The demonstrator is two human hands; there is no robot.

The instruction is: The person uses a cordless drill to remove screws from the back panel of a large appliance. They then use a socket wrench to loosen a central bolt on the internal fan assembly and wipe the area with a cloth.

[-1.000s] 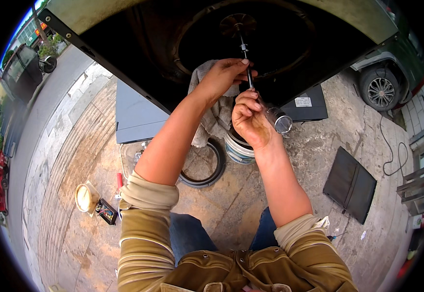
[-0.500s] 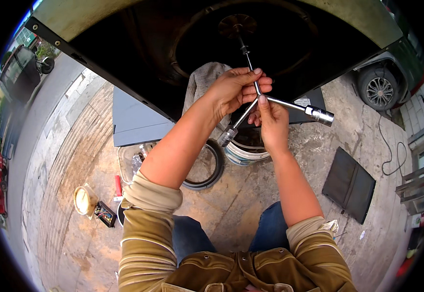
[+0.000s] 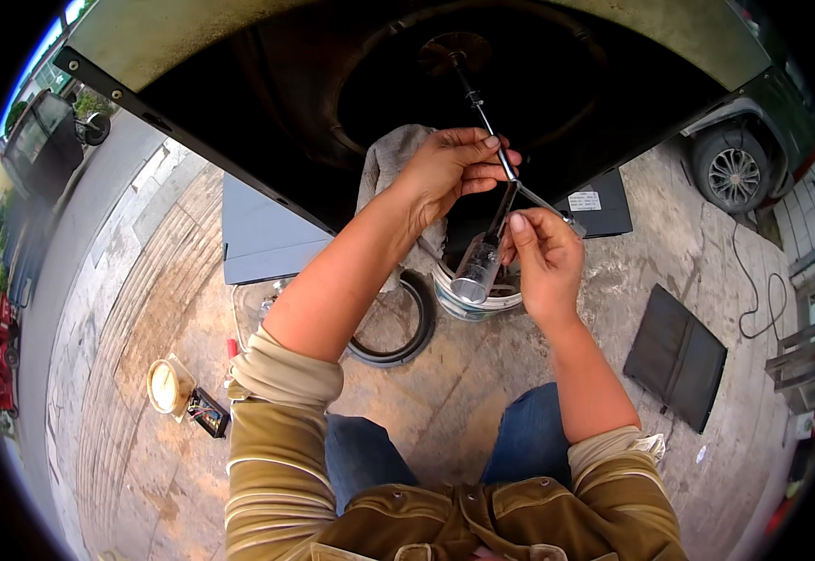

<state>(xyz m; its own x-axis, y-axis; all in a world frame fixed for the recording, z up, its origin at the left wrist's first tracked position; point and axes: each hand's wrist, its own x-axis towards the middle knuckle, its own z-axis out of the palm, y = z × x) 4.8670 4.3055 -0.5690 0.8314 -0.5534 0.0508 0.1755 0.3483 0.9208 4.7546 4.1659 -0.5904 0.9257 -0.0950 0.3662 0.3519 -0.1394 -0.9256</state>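
Note:
A chrome three-way socket wrench [image 3: 496, 224] is between my two hands. Its upper arm points into the dark opening of a metal housing, toward a thin shaft [image 3: 469, 92] that ends at a rust-brown round disc [image 3: 454, 54]. My left hand [image 3: 454, 173] is closed loosely round that upper arm, thumb on top, just above the hub. Lower down, the curled fingers and thumb of my right hand [image 3: 548, 262] are against a lower arm with a wide socket. The other lower arm slants right behind my right hand. A grey cloth [image 3: 390, 164] hangs beside my left wrist.
A white bucket [image 3: 482, 309] stands below the wrench, beside a black ring [image 3: 421, 327]. A dark flat panel [image 3: 677, 358] lies at right; a round tub [image 3: 166, 385] and small black box [image 3: 206, 411] sit at left. The housing's edge [image 3: 211, 154] overhangs my arms.
The wrench has turned, bringing its wide socket from the right down over the bucket. My right hand has shifted slightly right and down; my left hand stays round the upper arm.

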